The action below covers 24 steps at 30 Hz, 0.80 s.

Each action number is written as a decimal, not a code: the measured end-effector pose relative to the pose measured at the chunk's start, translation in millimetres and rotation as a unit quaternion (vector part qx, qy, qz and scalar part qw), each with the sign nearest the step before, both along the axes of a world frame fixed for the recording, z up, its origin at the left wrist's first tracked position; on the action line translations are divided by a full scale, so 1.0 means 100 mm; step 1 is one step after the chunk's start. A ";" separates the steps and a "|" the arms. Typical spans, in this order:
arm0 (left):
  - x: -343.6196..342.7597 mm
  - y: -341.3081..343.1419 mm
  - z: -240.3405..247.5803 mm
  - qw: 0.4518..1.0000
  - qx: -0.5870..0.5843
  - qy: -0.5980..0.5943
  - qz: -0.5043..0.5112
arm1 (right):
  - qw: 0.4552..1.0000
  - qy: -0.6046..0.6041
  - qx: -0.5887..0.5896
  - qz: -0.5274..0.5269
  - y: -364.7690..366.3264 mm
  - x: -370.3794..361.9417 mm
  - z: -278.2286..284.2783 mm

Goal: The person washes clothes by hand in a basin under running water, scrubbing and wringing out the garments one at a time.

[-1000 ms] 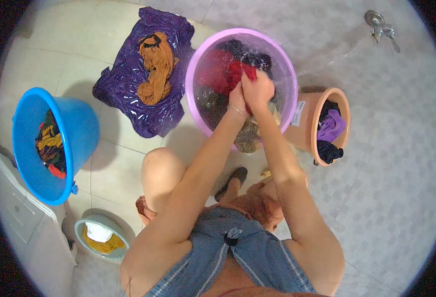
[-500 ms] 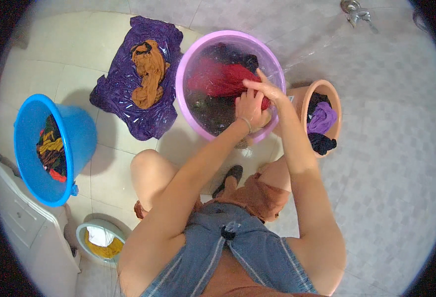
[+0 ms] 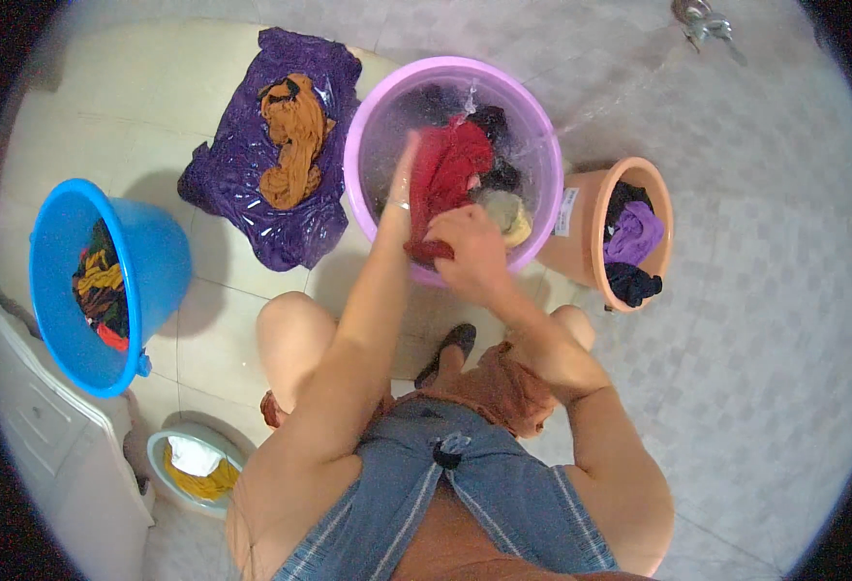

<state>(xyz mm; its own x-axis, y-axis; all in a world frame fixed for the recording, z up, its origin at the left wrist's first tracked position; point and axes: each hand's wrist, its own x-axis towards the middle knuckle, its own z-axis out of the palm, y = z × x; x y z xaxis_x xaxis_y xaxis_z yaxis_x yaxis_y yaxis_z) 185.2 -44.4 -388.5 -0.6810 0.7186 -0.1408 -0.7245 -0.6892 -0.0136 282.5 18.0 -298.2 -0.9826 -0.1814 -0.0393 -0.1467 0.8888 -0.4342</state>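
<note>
A pink-purple basin [image 3: 356, 155] in front of me holds dark clothes [image 3: 500, 176] in water and a red cloth [image 3: 453, 165] stretched lengthwise across them. My right hand [image 3: 470, 250] closes round the near end of the red cloth at the near rim. Along the cloth's left side is my left hand [image 3: 409, 172], somewhat blurred, its fingers stretched out away from me and holding nothing that shows. A pale yellowish item [image 3: 505, 215] lies inside the basin, right of my right hand; its kind is unclear.
Left of the basin a brown garment [image 3: 293, 140] lies on a wet purple plastic sheet [image 3: 221, 174]. A blue bucket [image 3: 160, 261] and a peach bucket [image 3: 586, 218] hold clothes. At lower left sits a small pale basin [image 3: 160, 455]. A tap [image 3: 702, 21] sprays water toward the pink-purple basin.
My left hand has swung from the basin's right side to its left. My right hand has come nearer to me, and the red cloth now runs lengthwise instead of across.
</note>
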 end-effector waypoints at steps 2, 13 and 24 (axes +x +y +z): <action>-0.01 0.05 -0.13 0.998 -0.050 -0.020 0.041 | 1.000 -0.020 0.006 -0.007 -0.19 -0.01 -0.04; -0.04 0.15 -0.61 0.934 -0.266 -0.185 0.152 | 0.973 0.135 0.166 -0.088 -0.14 -0.62 -0.43; 0.04 0.37 -0.76 0.954 -0.223 -0.133 0.149 | 0.958 0.086 0.258 -0.095 0.03 -0.90 -0.46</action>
<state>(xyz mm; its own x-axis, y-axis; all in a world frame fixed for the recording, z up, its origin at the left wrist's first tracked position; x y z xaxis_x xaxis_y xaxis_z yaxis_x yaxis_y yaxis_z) 189.2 -7.4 -464.3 -0.7429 0.3274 -0.5839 -0.5073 -0.8444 0.1720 192.2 21.2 -344.1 -0.9959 0.0019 0.0903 0.0096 0.9963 0.0852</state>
